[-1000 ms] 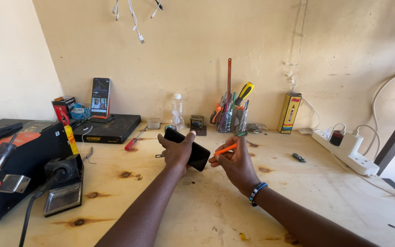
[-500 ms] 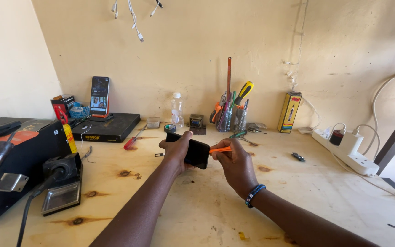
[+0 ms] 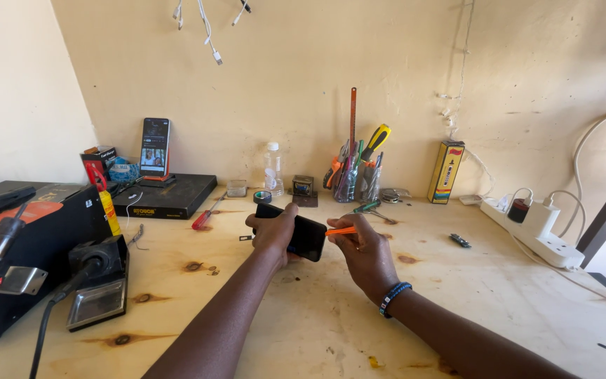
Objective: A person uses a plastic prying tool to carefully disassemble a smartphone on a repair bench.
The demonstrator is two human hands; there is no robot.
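My left hand (image 3: 275, 232) grips a black smartphone (image 3: 305, 236), held flat above the wooden workbench (image 3: 317, 323) with its dark back toward me. My right hand (image 3: 367, 256) pinches a thin orange tool (image 3: 339, 231) whose tip points at the phone's right edge. A beaded bracelet sits on my right wrist. Both hands hover over the middle of the bench, close together.
A soldering station with holder (image 3: 92, 277) and black boxes stand at the left. At the back are a lit phone on a stand (image 3: 155, 147), a red screwdriver (image 3: 205, 214), a bottle (image 3: 273, 168), a cup of tools (image 3: 359, 175) and a yellow box (image 3: 445, 172). A power strip (image 3: 534, 228) lies right.
The phone has tilted from a steeper angle to nearly level, and the orange tool has moved in against its right edge. Both hands have stayed over the same spot.
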